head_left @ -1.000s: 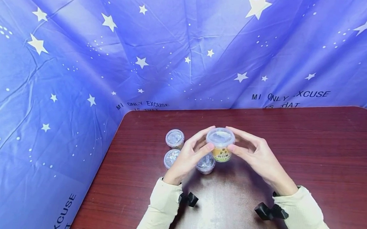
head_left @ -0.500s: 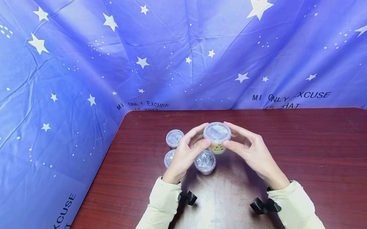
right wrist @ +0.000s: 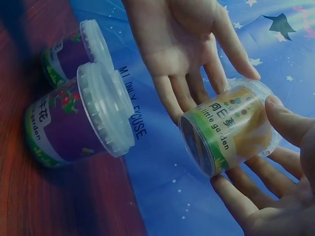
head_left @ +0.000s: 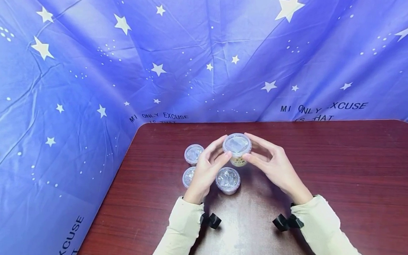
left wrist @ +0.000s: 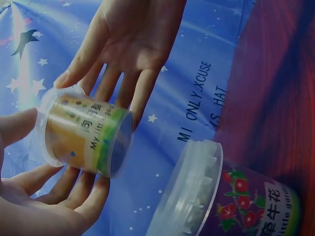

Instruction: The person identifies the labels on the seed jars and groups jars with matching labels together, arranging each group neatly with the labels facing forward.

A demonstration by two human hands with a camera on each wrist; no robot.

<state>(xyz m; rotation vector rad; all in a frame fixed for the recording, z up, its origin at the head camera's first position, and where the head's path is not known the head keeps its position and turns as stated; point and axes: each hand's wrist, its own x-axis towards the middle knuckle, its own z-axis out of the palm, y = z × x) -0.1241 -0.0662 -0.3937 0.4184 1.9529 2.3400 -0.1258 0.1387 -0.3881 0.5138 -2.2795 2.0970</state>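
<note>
A clear plastic tub (head_left: 237,144) with a lid is held upright between both hands. Its label is yellow and green, with "My little garden" printed on it in the left wrist view. My left hand (head_left: 204,166) grips one side, thumb near the lid's rim and fingers round the back. From the opposite side my right hand (head_left: 274,167) grips it in the same way. The tub's underside (right wrist: 197,143) shows in the right wrist view. Just in front of it stands a second lidded tub (head_left: 228,180), with a purple label (left wrist: 246,204) in the left wrist view.
Two more lidded tubs stand left of my hands, a far one (head_left: 193,154) and a near one (head_left: 188,176) partly hidden by the left hand. All are on a reddish-brown table (head_left: 343,169). A blue star-patterned curtain (head_left: 195,34) hangs behind and to the left.
Both hands have carried the held tub to the left and farther back. The purple-labelled tub in front of it, partly covered before, now shows fully in the head view.
</note>
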